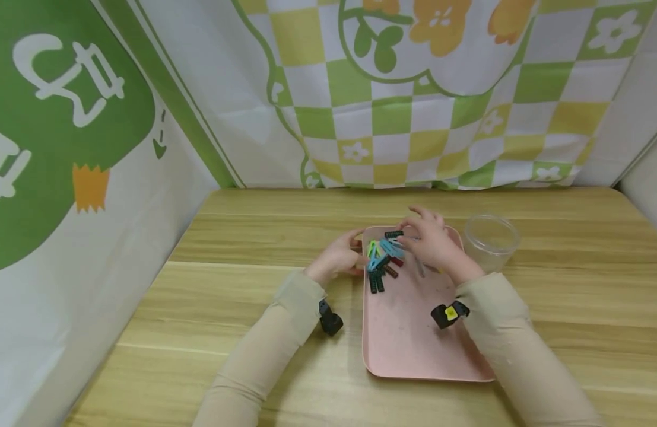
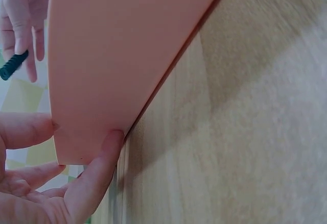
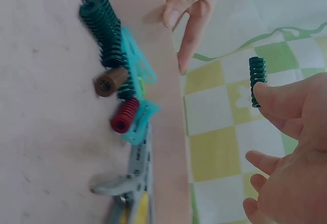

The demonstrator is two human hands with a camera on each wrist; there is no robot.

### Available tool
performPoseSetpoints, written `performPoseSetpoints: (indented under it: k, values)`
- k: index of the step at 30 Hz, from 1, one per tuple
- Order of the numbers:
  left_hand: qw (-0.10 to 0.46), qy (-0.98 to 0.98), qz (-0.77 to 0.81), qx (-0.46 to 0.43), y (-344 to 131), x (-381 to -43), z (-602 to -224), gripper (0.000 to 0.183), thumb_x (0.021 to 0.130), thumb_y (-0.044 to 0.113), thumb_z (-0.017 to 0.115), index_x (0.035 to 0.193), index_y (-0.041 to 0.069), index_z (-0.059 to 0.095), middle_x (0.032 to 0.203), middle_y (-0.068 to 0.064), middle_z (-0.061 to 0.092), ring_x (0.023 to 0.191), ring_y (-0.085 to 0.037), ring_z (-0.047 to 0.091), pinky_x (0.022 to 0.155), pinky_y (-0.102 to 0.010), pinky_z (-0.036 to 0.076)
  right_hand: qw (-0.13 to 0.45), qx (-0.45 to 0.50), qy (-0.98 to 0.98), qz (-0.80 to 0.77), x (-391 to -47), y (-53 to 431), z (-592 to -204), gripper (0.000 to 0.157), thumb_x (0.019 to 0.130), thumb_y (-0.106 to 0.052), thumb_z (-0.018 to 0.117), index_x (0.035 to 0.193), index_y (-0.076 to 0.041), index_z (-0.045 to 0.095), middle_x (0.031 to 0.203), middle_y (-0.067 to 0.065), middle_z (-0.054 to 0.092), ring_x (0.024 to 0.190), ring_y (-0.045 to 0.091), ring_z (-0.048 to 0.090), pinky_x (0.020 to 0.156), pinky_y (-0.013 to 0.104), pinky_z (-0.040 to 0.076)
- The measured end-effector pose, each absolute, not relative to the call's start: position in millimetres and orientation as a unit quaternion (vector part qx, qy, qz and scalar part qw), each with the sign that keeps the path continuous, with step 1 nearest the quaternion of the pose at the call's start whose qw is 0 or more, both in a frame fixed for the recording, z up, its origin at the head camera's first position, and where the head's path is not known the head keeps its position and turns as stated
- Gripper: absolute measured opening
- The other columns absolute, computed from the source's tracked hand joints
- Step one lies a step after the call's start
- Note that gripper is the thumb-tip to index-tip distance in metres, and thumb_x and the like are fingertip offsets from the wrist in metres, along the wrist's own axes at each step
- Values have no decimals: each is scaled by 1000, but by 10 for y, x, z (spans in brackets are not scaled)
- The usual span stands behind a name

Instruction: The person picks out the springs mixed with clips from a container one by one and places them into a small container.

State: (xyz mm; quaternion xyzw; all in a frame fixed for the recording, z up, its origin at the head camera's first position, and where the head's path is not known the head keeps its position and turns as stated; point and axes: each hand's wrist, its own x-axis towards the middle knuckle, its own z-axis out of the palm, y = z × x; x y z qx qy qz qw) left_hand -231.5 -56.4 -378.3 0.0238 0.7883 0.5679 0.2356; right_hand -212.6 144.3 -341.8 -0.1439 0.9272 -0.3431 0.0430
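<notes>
Between the right hand's [image 1: 437, 243] thumb and index finger is a dark green coil spring [image 3: 258, 70], pinched above the far part of a pink tray [image 1: 413, 344]. The left hand [image 1: 336, 258] holds the tray's left edge, its thumb on the outer wall and a fingertip at the rim. Inside the tray, near that edge, lie more dark green springs [image 3: 99, 27], a brown spring [image 3: 111, 81] and a red spring [image 3: 125, 116]. Light blue clips [image 1: 390, 249], a yellow-green clip [image 1: 372, 248] and a grey clip [image 3: 137, 160] are heaped among them.
A clear round plastic container [image 1: 491, 237] stands right of the tray on the wooden table [image 1: 243, 267]. Behind the table hangs a checked cloth [image 1: 392, 124]. A printed green and white cloth [image 1: 56, 178] covers the left side.
</notes>
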Motion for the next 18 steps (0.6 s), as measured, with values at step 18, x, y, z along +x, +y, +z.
performPoseSetpoints:
  k: [18]
  values:
    - [239, 781, 576, 21, -577, -2317, -3797, 77, 86, -10, 57, 151, 19, 26, 146, -19, 34, 109, -32, 57, 82, -38, 57, 11, -204, 934, -294, -2017, 1673, -3044, 10, 92, -8, 59, 100, -9, 66, 154, 22, 17, 137, 51, 0, 105, 72, 4]
